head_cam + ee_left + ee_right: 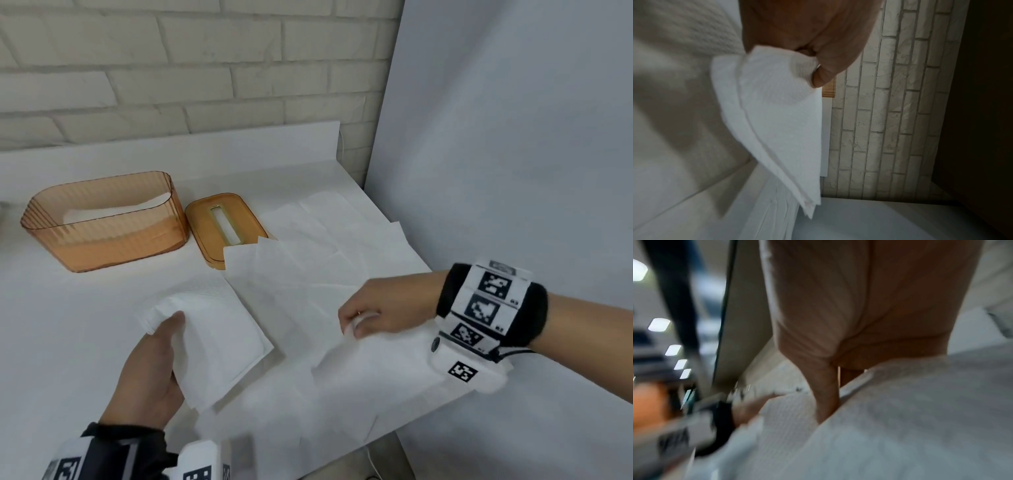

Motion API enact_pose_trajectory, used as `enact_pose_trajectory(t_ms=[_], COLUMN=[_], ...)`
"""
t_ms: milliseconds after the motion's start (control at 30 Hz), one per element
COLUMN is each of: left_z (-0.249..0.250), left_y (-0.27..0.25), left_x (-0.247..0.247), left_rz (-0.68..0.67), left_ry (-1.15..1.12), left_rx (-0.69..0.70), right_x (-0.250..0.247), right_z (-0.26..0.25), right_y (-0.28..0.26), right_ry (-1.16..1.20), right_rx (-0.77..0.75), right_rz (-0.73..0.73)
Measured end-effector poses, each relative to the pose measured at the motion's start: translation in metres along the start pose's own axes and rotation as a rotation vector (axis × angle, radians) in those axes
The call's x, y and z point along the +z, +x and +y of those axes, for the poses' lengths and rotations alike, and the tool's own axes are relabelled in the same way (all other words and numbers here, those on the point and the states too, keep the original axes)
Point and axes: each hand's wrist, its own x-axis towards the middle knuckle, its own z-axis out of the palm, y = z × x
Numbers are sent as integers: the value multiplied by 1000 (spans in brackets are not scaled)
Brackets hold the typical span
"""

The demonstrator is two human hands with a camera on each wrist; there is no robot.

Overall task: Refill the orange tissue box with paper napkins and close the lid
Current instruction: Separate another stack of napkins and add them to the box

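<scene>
Orange tissue box sits open toward the back left of the white counter, with a few white napkins already lying inside it. Its lid is off — lying flat just right of the box, slot facing up, with a loose napkin overlapping its front corner.

Left hand has a folded stack of napkins pinched along its near edge, thumb on top and the rest of the fingers under it; the left wrist view shows the thumb pressing into the paper, stack edge lifted.

Right hand is curled down on a loose sheet near the counter's front right, pinching up a corner of it — that wrist view is really blurry though.

More unfolded napkins are spread over the right side of the counter, up against the grey wall panel. Brick wall behind.
</scene>
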Motion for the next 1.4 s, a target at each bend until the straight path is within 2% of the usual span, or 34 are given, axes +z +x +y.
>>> enact_pose_trajectory(t_ms=[100,233,400,667,733,800,867,933,1000,1067,1133,1233,1400], left_z=[-1,-3,-7,-13,-13,-12,-13,-15,-19,-23,-25,-23,-24], left_y=[-2,-5,-6,0,0,2,2,1,0,-3,-5,-9,-11], left_x=[-3,-7,-11,-11,-10,-10,-8,-1,10,22,33,40,36], left_rz=[40,69,55,16,6,-9,-35,-84,-148,-205,-252,-292,-374], left_ry=[9,-7,-23,4,24,41,63,72,55,4,-69,-175,-123], left_rx=[-1,4,-6,-3,10,33,63,87,94,88,75,35,21], right_x=[20,31,42,46,37,17,-6,-22,-26,-19,-7,10,22], right_z=[2,-1,-1,4,4,5,3,-2,-11,-22,-33,-41,-43], right_y=[15,27,32,33,30,24,13,4,7,19,34,53,58], right_ry=[-137,-185,-392,-418,-338,-143,124,499,889,1090,1106,1005,864], right_rx=[14,-69,-87,-42,-24,0,1,-27,-78,-64,-7,100,156], right_rz=[-55,40,122,177,182,266,449,656,745,780,814,816,780])
